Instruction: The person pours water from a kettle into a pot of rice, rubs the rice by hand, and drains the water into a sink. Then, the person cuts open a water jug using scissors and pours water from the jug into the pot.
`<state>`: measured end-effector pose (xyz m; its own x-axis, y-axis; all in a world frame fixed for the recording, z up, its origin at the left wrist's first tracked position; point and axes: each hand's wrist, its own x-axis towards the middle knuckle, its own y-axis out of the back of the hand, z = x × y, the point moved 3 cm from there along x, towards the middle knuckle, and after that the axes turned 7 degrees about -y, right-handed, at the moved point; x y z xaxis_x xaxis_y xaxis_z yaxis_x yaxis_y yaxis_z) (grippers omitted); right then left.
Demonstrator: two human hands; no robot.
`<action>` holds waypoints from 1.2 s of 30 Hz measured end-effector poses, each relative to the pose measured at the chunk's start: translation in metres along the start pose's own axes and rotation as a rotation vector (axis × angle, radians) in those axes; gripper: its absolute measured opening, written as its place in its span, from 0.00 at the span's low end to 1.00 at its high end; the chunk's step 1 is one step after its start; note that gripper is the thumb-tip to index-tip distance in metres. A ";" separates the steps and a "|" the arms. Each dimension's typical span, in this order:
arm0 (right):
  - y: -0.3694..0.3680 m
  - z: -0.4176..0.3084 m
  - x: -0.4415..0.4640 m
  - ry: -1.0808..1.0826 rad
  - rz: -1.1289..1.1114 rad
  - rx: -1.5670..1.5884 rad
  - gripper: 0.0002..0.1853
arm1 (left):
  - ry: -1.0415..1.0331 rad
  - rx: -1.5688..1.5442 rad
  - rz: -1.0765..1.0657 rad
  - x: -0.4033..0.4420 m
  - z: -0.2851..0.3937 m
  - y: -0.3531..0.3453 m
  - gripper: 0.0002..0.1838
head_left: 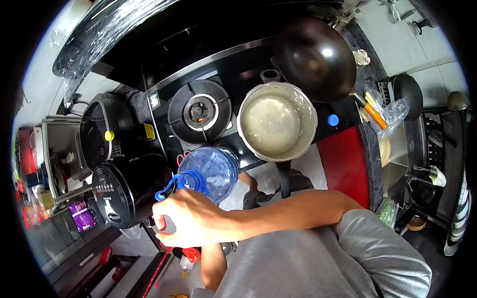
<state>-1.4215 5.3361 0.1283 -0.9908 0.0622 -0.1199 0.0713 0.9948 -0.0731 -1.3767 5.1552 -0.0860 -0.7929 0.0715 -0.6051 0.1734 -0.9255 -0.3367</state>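
My right hand [191, 218] reaches across my body from the right, with fingers curled at the neck of a large clear blue plastic water bottle [221, 171]. Its uncapped mouth faces up towards me, and a blue carrying loop [166, 191] sticks out beside my fingers. The exact grip is partly hidden. Only my left forearm [213, 265] shows; that hand is hidden below my right hand and the bottle. Just beyond the bottle, a metal pot [313, 121] with cloudy liquid stands on the stove, its black handle [283, 176] pointing at me.
A gas burner [199, 111] lies left of the pot. A dark wok [313, 59] stands behind it, at the right. A blue bottle cap [333, 120] rests on the black stovetop. Black appliances, one a rounded cooker [112, 193], line the left. A sink [397, 154] is on the right.
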 end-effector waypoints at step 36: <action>0.230 0.106 -0.196 -0.214 0.239 -0.291 0.14 | 0.166 0.717 -0.634 -0.068 -0.146 -0.168 0.25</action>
